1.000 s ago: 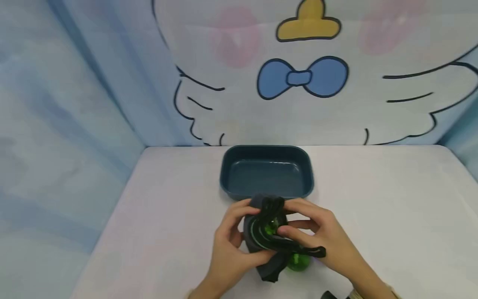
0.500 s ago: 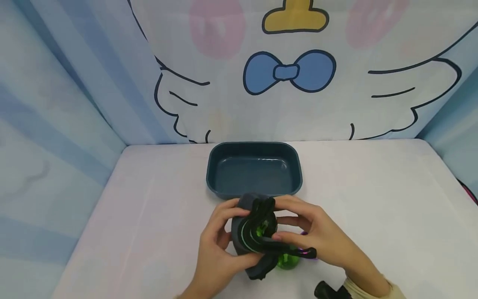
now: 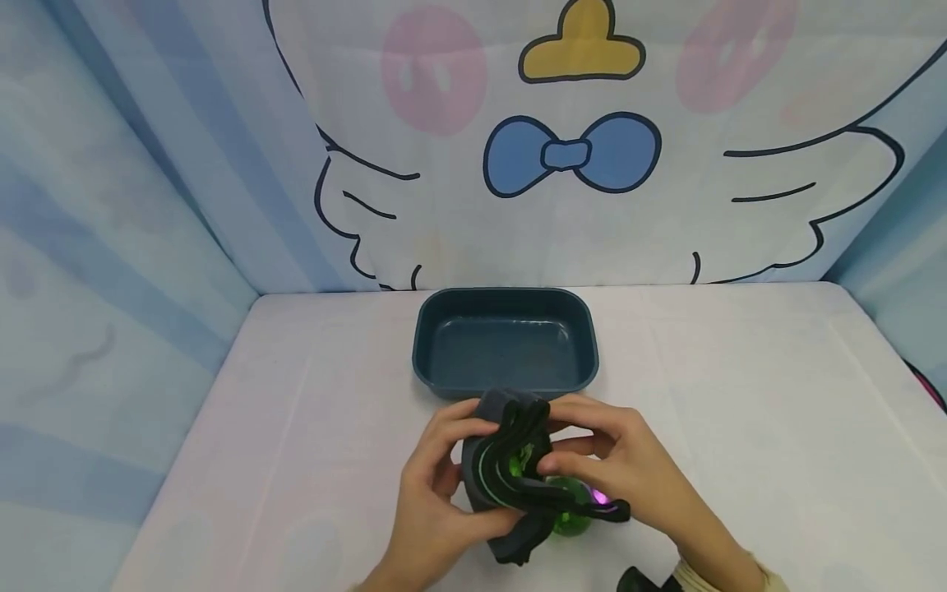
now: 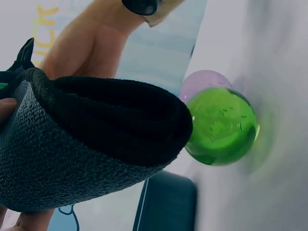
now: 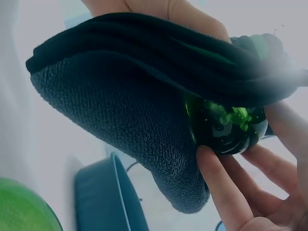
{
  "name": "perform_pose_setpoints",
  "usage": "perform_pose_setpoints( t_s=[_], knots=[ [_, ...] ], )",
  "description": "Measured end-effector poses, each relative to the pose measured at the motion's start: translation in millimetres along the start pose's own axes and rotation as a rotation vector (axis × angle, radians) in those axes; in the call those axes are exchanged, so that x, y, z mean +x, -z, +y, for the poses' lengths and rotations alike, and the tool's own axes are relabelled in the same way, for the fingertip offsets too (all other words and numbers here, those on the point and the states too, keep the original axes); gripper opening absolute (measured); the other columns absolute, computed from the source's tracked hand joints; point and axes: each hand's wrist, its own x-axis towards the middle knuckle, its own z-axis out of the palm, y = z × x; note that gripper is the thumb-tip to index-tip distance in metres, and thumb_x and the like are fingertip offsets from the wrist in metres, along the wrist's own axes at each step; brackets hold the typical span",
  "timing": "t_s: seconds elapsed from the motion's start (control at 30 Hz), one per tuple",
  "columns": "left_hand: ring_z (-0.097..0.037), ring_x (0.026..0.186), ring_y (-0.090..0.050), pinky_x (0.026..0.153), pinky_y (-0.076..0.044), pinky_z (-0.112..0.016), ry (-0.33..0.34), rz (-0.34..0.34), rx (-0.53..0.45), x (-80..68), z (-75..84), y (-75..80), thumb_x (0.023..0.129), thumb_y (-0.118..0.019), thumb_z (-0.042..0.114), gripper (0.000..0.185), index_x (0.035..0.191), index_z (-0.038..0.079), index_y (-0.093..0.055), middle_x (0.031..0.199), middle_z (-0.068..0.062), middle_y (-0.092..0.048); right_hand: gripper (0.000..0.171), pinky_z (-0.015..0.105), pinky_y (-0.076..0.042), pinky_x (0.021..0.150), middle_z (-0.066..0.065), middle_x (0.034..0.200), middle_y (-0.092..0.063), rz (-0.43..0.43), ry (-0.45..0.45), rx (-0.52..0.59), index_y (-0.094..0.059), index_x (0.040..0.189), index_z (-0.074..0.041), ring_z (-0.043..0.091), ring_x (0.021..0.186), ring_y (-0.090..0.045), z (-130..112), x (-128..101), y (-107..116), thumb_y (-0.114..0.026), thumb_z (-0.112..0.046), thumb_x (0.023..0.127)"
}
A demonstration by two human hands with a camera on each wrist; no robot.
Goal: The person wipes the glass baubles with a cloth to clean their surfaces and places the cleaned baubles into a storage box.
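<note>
Both hands hold a dark grey sock (image 3: 490, 473) with a green stripe just above the table, in front of the tray. My left hand (image 3: 436, 485) grips the sock's body from the left. My right hand (image 3: 607, 452) pinches its black cuff, and its fingers (image 5: 221, 187) touch a green ball (image 5: 226, 125) sitting in the sock's mouth (image 3: 518, 462). A second green ball (image 3: 568, 516) lies on the table under the sock, with a purple ball (image 3: 598, 497) beside it. In the left wrist view, that green ball (image 4: 221, 126) and the purple ball (image 4: 202, 82) lie below the sock's toe (image 4: 86, 139).
A dark blue rectangular tray (image 3: 506, 294) stands behind the hands at the table's middle, with nothing in it. A white cloth covers the table (image 3: 740, 395). Cartoon-printed fabric walls close the back and both sides. A black wrist device (image 3: 636, 580) shows at the bottom edge.
Both hands have kept their hold on the sock in nearly the same place. The purple ball beside the loose green ball has come into sight under the right hand.
</note>
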Motion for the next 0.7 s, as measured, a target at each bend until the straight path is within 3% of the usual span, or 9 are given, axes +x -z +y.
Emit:
perform_pose_setpoints(
  t_s=[0.2, 0.37, 0.5, 0.7],
  knots=[
    [-0.028, 0.126, -0.052, 0.09, -0.059, -0.042, -0.038, 0.011, -0.007, 1.5, -2.4, 1.5, 0.069, -0.084, -0.009, 0.065, 0.127, 0.004, -0.057, 0.138, -0.015, -0.048, 0.049, 0.034, -0.059, 0.09, 0.004, 0.126, -0.063, -0.033, 0.004, 0.024, -0.061, 0.131, -0.002, 0.014, 0.117, -0.062, -0.6, 0.4, 0.7, -0.074, 0.003, 0.085],
    [-0.028, 0.126, -0.052, 0.09, -0.059, -0.043, -0.025, 0.014, -0.022, 1.4, -2.1, 1.6, 0.068, -0.084, -0.01, 0.065, 0.126, 0.004, -0.057, 0.138, -0.014, -0.048, 0.052, 0.034, -0.057, 0.093, 0.005, 0.127, -0.062, -0.034, 0.009, 0.015, -0.063, 0.13, -0.007, 0.016, 0.121, -0.059, 0.5, 0.4, 1.0, -0.077, 0.003, 0.082],
    [-0.028, 0.126, -0.052, 0.093, -0.057, -0.042, -0.025, 0.009, -0.013, 0.8, -3.0, 0.5, 0.068, -0.084, -0.01, 0.066, 0.127, 0.004, -0.057, 0.138, -0.014, -0.048, 0.047, 0.037, -0.059, 0.088, 0.006, 0.121, -0.065, 0.004, -0.019, 0.007, -0.066, 0.125, -0.007, 0.018, 0.114, -0.063, 0.4, -0.8, -0.7, -0.078, 0.002, 0.08],
    [-0.027, 0.126, -0.052, 0.096, -0.056, -0.039, -0.033, 0.011, 0.003, 0.6, -4.5, -0.5, 0.069, -0.084, -0.009, 0.066, 0.127, 0.005, -0.057, 0.138, -0.014, -0.048, 0.033, 0.032, -0.061, 0.083, 0.004, 0.112, -0.07, 0.069, -0.09, -0.039, -0.069, 0.122, -0.006, 0.014, 0.101, -0.068, -0.7, -0.6, -6.2, -0.071, -0.006, 0.089]
  ],
)
